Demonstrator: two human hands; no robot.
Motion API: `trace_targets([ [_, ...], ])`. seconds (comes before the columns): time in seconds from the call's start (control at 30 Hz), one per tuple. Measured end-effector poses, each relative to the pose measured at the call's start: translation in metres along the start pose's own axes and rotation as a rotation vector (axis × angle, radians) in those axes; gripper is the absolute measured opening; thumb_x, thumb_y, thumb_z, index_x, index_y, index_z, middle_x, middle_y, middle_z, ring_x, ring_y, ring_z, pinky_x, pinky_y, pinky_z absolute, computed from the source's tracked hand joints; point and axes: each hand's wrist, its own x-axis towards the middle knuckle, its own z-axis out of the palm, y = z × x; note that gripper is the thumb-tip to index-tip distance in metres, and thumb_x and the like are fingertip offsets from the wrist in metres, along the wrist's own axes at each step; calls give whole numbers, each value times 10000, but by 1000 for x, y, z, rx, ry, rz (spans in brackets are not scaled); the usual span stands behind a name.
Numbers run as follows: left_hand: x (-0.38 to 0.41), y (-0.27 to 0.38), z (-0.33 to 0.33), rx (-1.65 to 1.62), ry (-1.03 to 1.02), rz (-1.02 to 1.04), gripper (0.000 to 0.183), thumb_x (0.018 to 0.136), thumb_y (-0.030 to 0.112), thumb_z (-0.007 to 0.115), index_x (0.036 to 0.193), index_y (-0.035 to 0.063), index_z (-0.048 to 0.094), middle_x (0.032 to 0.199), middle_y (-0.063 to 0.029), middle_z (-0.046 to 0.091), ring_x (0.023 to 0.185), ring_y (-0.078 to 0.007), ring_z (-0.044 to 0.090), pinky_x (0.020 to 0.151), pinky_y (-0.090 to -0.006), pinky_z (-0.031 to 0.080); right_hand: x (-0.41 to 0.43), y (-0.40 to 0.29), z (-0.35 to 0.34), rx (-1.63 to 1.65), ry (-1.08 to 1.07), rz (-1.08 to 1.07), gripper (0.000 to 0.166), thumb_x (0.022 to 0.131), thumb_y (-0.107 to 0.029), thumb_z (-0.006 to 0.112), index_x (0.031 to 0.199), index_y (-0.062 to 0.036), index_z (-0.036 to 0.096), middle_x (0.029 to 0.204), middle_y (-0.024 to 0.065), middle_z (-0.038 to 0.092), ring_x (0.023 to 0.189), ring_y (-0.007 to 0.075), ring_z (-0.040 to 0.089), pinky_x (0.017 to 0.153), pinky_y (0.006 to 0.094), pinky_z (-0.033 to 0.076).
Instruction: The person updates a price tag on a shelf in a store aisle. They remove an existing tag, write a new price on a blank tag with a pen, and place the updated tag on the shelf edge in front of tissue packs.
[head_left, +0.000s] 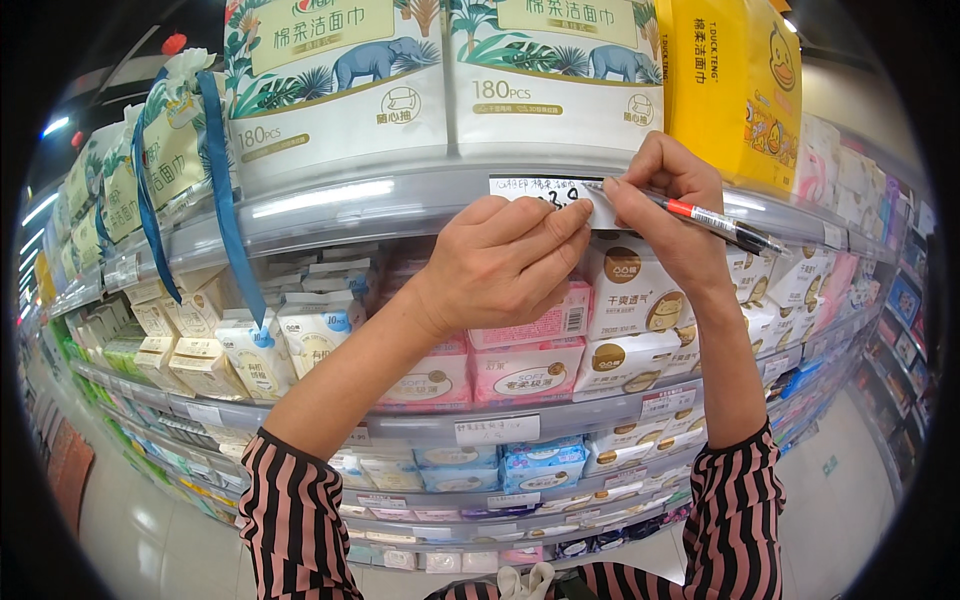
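Observation:
A white shelf label (525, 184) with handwriting and large black digits sits at the front edge of the upper shelf. My left hand (510, 262) lies over its lower part, fingers curled, with fingertips at the label; whether they pinch it is hidden. My right hand (671, 206) grips a black pen (709, 219) with a red and white band, its tip at the upper right of the label's writing. Above stand white packs of face tissues (555, 82) with elephant pictures, and a yellow duck-printed pack (727, 90) is at their right.
Lower shelves hold pink packs (525, 371), white packs (630, 360) and blue packs (544, 465). Blue ribbons (225, 202) hang from a bag over the upper shelf edge at left. Another label (496, 430) is on the shelf rail below. Tiled floor shows at both sides.

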Motion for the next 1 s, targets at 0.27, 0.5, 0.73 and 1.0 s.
trace_targets([
  [0.27, -1, 0, 0, -7, -1, -2, 303, 652, 78, 670, 947, 48, 734, 1111, -37, 725, 834, -164, 642, 642, -289, 475, -1, 2, -2, -32, 14, -41, 223, 857, -57, 721, 770, -48, 516, 688, -57, 544, 627, -14, 459, 537, 170, 355],
  [0.5, -1, 0, 1, -3, 7, -4, 304, 647, 82, 670, 943, 51, 734, 1115, -33, 725, 836, -162, 641, 644, -287, 479, -2, 3, -2, -44, 6, -79, 238, 857, -58, 726, 754, -51, 511, 687, -62, 534, 627, -18, 446, 535, 162, 335],
  [0.73, 0, 0, -1, 10, -11, -6, 310, 636, 87, 672, 937, 49, 735, 1105, -36, 728, 811, -167, 637, 632, -284, 472, -2, 4, 3, -16, 71, -64, 240, 850, -47, 719, 749, -53, 502, 675, -70, 517, 612, -23, 424, 522, 165, 317],
  [1.0, 1, 0, 0, 8, -4, 9, 301, 645, 98, 686, 939, 47, 723, 1101, -44, 724, 818, -160, 632, 636, -279, 476, -3, 4, 3, -25, 87, -92, 237, 848, -36, 715, 744, -59, 503, 667, -79, 506, 609, -25, 414, 522, 164, 310],
])
